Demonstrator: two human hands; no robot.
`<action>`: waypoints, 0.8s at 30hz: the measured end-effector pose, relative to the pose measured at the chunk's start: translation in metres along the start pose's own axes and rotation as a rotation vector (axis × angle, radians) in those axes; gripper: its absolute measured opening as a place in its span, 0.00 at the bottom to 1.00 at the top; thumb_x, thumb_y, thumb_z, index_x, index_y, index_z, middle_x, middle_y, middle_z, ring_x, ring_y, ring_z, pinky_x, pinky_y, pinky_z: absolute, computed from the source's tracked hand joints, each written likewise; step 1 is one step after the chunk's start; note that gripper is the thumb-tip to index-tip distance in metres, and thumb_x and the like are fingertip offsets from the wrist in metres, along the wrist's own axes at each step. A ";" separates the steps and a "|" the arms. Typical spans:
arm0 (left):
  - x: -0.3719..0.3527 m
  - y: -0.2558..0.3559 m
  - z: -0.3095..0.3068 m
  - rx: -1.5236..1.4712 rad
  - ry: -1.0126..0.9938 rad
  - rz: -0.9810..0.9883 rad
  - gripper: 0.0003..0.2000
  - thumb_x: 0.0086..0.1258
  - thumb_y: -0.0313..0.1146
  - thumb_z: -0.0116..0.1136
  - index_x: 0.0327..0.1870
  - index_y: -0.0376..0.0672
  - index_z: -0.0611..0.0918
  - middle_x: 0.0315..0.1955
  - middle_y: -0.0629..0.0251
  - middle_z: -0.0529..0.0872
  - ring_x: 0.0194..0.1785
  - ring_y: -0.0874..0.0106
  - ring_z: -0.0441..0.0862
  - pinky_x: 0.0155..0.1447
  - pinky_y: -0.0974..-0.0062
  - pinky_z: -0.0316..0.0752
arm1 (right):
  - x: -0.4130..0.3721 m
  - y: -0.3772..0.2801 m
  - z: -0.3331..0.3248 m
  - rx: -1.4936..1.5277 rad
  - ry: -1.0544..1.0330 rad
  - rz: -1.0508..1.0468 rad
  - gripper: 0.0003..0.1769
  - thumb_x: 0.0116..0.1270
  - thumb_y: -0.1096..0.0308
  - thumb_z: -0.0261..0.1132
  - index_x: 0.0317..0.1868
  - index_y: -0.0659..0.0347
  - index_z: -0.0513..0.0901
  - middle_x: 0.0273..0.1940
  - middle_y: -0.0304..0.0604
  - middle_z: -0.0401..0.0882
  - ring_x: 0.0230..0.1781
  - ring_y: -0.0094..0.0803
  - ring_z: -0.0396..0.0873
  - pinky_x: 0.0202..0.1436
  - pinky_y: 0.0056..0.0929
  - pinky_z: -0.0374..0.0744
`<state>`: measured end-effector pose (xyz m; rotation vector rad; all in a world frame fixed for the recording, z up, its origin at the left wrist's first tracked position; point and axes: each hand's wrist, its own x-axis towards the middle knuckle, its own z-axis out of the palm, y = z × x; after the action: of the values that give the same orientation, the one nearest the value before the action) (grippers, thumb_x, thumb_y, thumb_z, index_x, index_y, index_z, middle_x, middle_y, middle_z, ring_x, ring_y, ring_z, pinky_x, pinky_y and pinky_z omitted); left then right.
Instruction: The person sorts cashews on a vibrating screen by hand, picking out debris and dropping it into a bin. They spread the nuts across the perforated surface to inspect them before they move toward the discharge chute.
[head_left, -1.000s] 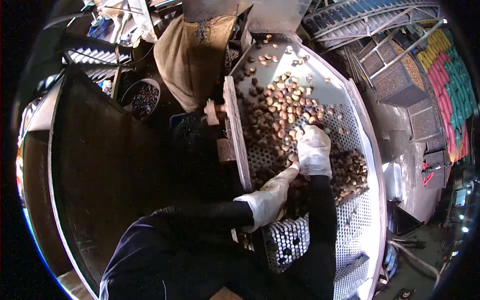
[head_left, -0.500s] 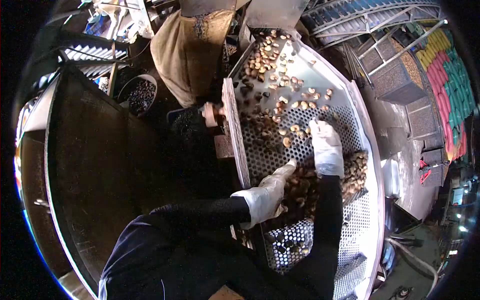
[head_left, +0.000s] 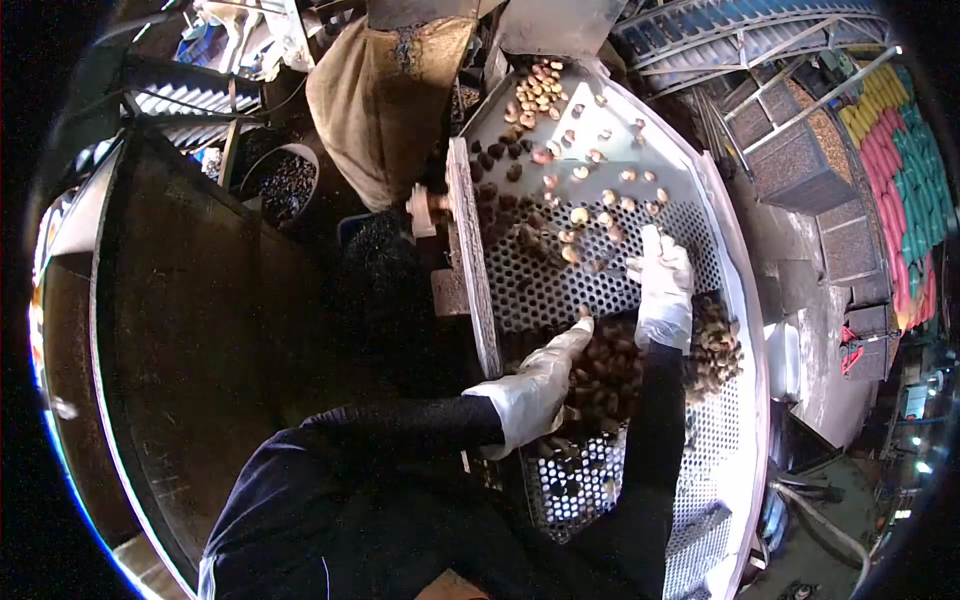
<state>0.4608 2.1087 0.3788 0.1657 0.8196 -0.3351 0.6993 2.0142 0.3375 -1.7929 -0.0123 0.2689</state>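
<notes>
A perforated tray (head_left: 560,292) holds brown nuts (head_left: 610,368), heaped between your gloved left hand (head_left: 535,392) and right hand (head_left: 665,288); both lie flat, gripping nothing.

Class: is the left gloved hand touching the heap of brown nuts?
Touching. The head view shows the white-gloved left hand resting on the heap of brown nuts, with no gap, on the perforated metal tray.

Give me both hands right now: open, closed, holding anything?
Left hand: open, fingers stretched along the nut pile, holding nothing that shows.
Right hand: open, palm down on the perforated tray, holding nothing that shows.
</notes>
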 end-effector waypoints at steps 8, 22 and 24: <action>0.012 -0.010 -0.014 -0.127 -0.107 -0.029 0.32 0.88 0.62 0.56 0.80 0.46 0.81 0.72 0.59 0.88 0.71 0.57 0.86 0.77 0.50 0.78 | -0.046 -0.075 0.046 0.347 -0.399 -0.085 0.31 0.87 0.55 0.70 0.73 0.74 0.78 0.61 0.52 0.87 0.61 0.48 0.91 0.63 0.41 0.93; 0.019 -0.012 -0.043 -1.896 -0.100 -0.680 0.37 0.85 0.68 0.53 0.78 0.46 0.83 0.71 0.63 0.87 0.74 0.59 0.80 0.86 0.50 0.68 | -0.108 -0.119 0.084 1.094 -0.896 0.435 0.55 0.86 0.27 0.55 0.82 0.77 0.63 0.79 0.66 0.66 0.85 0.63 0.65 0.89 0.63 0.68; 0.077 -0.033 -0.092 -1.612 -0.342 -0.893 0.42 0.81 0.75 0.52 0.81 0.50 0.80 0.73 0.65 0.85 0.76 0.63 0.77 0.86 0.58 0.68 | -0.113 -0.119 0.078 1.106 -0.822 0.450 0.54 0.85 0.27 0.56 0.80 0.77 0.65 0.78 0.66 0.68 0.84 0.63 0.66 0.88 0.64 0.69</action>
<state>0.4344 2.0854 0.2598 -1.7556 0.5722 -0.4168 0.5911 2.1008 0.4550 -0.4846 -0.0350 1.0812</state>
